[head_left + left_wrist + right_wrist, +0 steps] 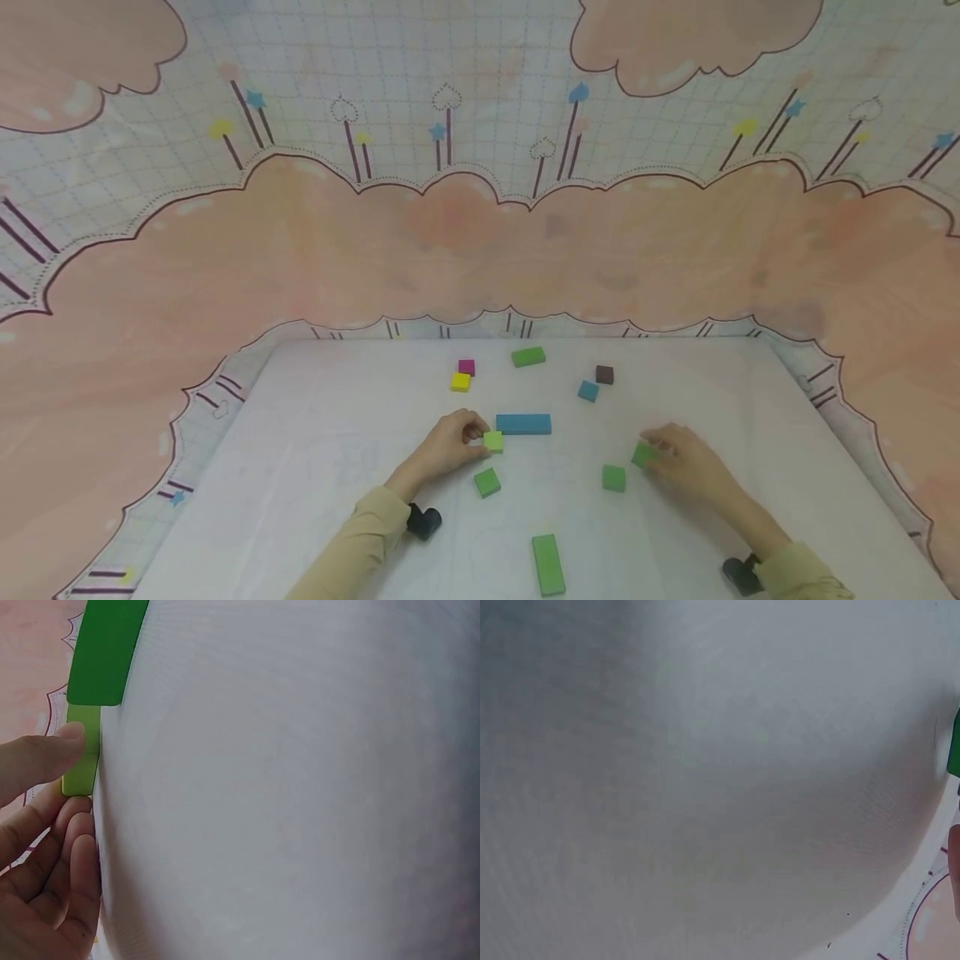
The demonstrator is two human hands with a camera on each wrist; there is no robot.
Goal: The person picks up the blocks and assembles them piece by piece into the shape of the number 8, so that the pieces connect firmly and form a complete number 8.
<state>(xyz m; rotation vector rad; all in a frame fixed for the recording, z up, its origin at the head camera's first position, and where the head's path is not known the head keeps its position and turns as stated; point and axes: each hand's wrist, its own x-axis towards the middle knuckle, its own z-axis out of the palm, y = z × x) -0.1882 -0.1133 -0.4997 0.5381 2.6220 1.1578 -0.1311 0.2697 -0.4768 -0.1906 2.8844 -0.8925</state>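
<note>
While the left hand [452, 442] is occupying the lower centre of the head frame, its fingers are set narrow and are pinching a light green block [492, 442] just below the left end of a blue block [523, 424]. At right of centre, the right hand [686, 461] is holding a green block [643, 454], its fingers also set narrow. A green cube [613, 478] is lying just left of that block; a long green block [548, 565] is lying on the desk [300, 417] at bottom centre.
</note>
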